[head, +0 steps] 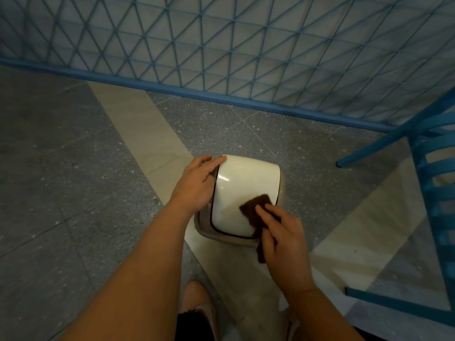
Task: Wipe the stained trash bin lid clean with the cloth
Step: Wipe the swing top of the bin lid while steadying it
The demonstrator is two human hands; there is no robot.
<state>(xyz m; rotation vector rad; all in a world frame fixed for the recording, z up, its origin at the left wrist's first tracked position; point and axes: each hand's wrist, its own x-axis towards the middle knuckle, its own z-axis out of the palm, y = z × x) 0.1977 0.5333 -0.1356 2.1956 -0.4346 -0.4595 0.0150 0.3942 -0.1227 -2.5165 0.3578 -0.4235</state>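
A small trash bin stands on the floor, its cream swing lid (242,188) glossy and set in a beige rim (222,236). My left hand (197,184) rests on the lid's left edge, fingers reaching to its far left corner. My right hand (283,239) presses a dark brown cloth (254,209) onto the lid's near right part; the cloth's lower end hangs past the rim. A faint brownish smear shows on the lid beside the cloth.
A blue lattice fence (234,45) runs across the back, its base rail on the grey speckled floor. A blue slatted chair (433,193) stands close on the right of the bin. My shoe (197,299) is just below the bin.
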